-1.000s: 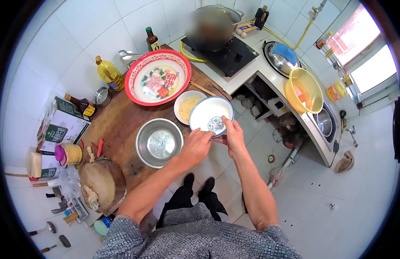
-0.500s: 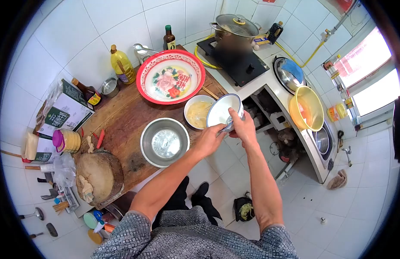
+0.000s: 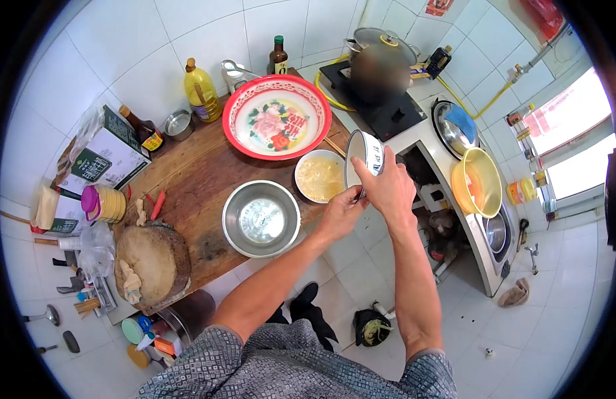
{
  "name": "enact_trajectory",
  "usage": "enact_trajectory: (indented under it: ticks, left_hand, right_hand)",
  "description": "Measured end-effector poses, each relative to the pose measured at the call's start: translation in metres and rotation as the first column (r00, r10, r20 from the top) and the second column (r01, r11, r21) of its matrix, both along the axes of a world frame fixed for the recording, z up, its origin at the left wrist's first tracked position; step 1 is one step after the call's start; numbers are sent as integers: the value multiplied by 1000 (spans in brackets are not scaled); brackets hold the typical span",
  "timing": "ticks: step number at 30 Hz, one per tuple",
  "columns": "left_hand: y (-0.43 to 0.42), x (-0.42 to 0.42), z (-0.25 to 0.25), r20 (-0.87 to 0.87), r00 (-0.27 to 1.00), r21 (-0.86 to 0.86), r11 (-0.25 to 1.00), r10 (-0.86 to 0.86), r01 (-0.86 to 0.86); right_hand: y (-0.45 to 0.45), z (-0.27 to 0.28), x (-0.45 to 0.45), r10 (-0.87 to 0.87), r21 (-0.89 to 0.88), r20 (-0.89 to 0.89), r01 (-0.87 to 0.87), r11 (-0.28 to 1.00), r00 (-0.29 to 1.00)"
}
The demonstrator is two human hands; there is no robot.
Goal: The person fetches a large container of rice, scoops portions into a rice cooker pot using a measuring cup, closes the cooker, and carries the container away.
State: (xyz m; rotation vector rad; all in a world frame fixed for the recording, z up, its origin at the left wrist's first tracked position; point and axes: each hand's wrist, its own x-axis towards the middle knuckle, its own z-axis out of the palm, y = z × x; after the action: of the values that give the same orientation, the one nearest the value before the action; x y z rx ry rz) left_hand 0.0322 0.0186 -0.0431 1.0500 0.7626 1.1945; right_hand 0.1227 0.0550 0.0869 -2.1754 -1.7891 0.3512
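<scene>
A white bowl with blue lettering point(image 3: 370, 151) is tipped on its side, its mouth turned left toward a second white bowl point(image 3: 320, 175) on the table. My right hand point(image 3: 393, 189) is closed around its outer side and base. At its lower rim my left hand point(image 3: 341, 214) has its fingers pinched on the edge. The standing bowl holds a cloudy yellowish liquid with pale pieces. Beside it is a steel basin point(image 3: 261, 219) with a shiny bottom, and behind it a red-rimmed enamel basin point(image 3: 277, 118) with a flower pattern. Chopsticks point(image 3: 335, 147) lie partly hidden behind the tilted bowl.
A round chopping block point(image 3: 155, 263) and red chilli point(image 3: 158, 205) are at the table's left. Bottles, including yellow oil point(image 3: 202, 93), line the wall. A lidded pot point(image 3: 394, 46) is by the black stove point(image 3: 404, 113); a yellow basin point(image 3: 477, 183) sits near the sink.
The bowl in my hands has been tipped further over to the left, and its outer lettering now shows. The liquid in the standing bowl looks cloudier. My view has shifted slightly.
</scene>
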Motion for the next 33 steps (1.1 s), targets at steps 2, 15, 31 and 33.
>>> enact_trajectory:
  ticks: [2,15,31,33]
  left_hand:
    - [-1,6,-5,130,991,3,999,39,-39]
    - [5,-65,26,313,931,-229,966,190,-121]
    - [-2,-412,-8,-865,239,343,868,440,-359]
    - [7,-450,-42,-896,91,386,866,434,-318]
  right_hand:
    - [1,6,-9,56,13,115,-58,998,992]
    - [-9,19,-48,263,152,-161,-239,959,951]
    - [-236,-166,50,-329,-282,-646,186,941,689]
    - [-264,-183,53,-386,-323,-640,223,920,664]
